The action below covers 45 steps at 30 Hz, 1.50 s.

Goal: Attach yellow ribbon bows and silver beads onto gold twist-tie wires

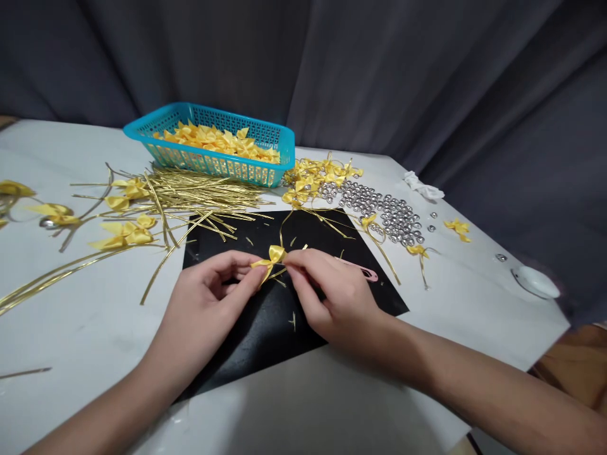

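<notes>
Over a black mat, both my hands meet on a small yellow ribbon bow. My left hand pinches the bow's left side between thumb and fingers. My right hand pinches its right side, where a thin gold wire tie loops up from the bow. A pink tool lies on the mat just right of my right hand. Short gold wire scraps dot the mat.
A blue basket full of yellow bows stands at the back. A pile of gold wire ties lies in front of it, with finished bows to the left. Silver beads spread at the right, near a white dish.
</notes>
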### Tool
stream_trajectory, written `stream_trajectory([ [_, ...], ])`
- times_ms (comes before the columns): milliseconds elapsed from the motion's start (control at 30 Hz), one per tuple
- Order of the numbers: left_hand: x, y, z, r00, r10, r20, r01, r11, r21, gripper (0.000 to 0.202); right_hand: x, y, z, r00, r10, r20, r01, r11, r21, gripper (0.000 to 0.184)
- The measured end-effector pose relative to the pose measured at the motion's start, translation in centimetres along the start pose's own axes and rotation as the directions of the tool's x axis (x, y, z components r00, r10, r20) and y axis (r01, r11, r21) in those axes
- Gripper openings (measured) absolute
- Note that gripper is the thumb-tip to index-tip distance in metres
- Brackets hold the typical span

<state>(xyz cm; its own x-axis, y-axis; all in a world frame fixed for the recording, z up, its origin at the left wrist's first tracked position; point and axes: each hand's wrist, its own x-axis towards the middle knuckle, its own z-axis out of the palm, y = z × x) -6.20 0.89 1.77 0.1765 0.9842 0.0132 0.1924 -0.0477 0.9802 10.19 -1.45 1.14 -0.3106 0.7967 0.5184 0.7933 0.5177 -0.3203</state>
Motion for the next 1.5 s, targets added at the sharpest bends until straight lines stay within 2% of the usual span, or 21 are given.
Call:
stream_trajectory([
  [200,0.1,-0.2,0.1,1.0,0.001,0.005,-0.001,1.0,-0.004,0.008,0.0,-0.1,0.0,1.0,-0.029,-0.002,0.029,1.0,-0.003,0.015],
  [633,0.1,-0.4,-0.1,0.999,0.031,0.015,-0.031,0.999,0.036,0.011,0.0,0.0,0.1,0.999,0.009,0.04,-0.009,1.0,-0.001,0.017],
  [867,-0.1,-0.5,-0.1,0.999,0.033,0.02,-0.035,0.996,0.082,0.013,0.0,0.0,-0.2,0.998,-0.066,0.017,0.067,0.996,-0.055,0.018],
  [967,-0.2,-0.5,0.0,0.997,0.074,0.006,-0.074,0.991,0.116,0.012,0.1,-0.2,-0.4,0.996,-0.075,0.049,0.08,0.992,-0.101,0.018],
  [1033,-0.4,-0.7,0.1,0.989,0.147,-0.006,-0.144,0.974,0.173,0.01,0.1,-0.4,-0.5,0.993,-0.045,0.11,0.058,0.992,-0.113,0.019],
  [1133,-1.0,-1.0,0.0,0.938,0.345,-0.02,-0.319,0.887,0.332,0.007,0.0,-0.7,-0.5,0.989,0.012,0.148,-0.005,0.999,-0.048,0.019],
  [1233,-1.8,-0.9,-0.1,0.833,0.553,0.031,-0.492,0.713,0.5,0.008,-0.2,-0.9,-0.4,0.998,-0.003,0.07,-0.005,0.994,0.111,0.017],
  [1333,-2.7,-0.6,0.0,0.77,0.631,0.093,-0.564,0.606,0.561,0.011,-0.7,-1.1,-0.2,0.997,-0.056,-0.047,0.065,0.972,0.226,0.016],
  [1500,-3.6,-0.7,0.0,0.703,0.699,0.126,-0.633,0.536,0.559,0.012,-1.2,-1.2,0.0,0.98,-0.128,-0.15,0.166,0.947,0.275,0.023],
])
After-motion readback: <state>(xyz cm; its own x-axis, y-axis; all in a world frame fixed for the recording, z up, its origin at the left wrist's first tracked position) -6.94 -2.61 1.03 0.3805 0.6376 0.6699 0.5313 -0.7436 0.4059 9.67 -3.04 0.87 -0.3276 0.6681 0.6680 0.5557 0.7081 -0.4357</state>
